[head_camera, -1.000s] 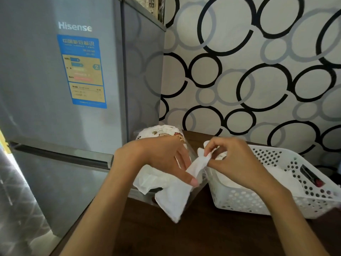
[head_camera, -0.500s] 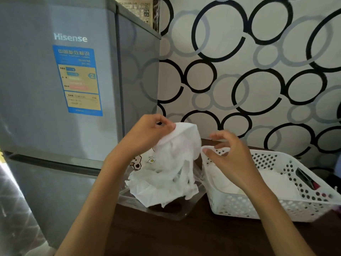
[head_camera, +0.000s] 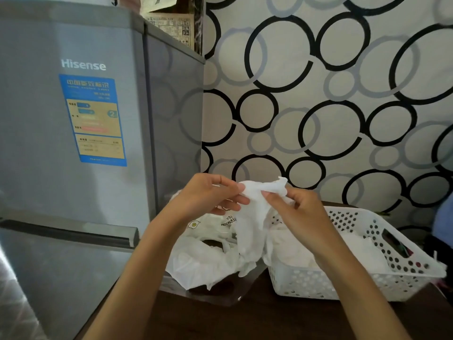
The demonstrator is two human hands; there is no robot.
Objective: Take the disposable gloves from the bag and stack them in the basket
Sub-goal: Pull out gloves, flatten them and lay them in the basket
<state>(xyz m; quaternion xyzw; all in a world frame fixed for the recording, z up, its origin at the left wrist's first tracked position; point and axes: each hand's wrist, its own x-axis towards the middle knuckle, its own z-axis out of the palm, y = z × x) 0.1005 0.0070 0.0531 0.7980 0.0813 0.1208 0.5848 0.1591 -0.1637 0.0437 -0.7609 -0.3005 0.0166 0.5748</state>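
Observation:
A thin white disposable glove point(head_camera: 252, 217) hangs in the air between my hands, above the gap between bag and basket. My left hand point(head_camera: 208, 197) pinches its upper left edge and my right hand point(head_camera: 291, 207) pinches its top right. Below lies a clear printed bag point(head_camera: 203, 261) with more crumpled white gloves spilling out. To the right stands a white perforated basket point(head_camera: 382, 273) with several gloves point(head_camera: 291, 246) lying inside it.
A grey Hisense fridge point(head_camera: 73, 143) stands close on the left. The dark wooden table point(head_camera: 245, 320) carries bag and basket. A wall with black and grey circles rises behind. A dark object point(head_camera: 397, 244) lies at the basket's right end.
My right hand has come up and taken hold of the glove that my left hand lifted out of the bag. The glove now hangs stretched between both hands.

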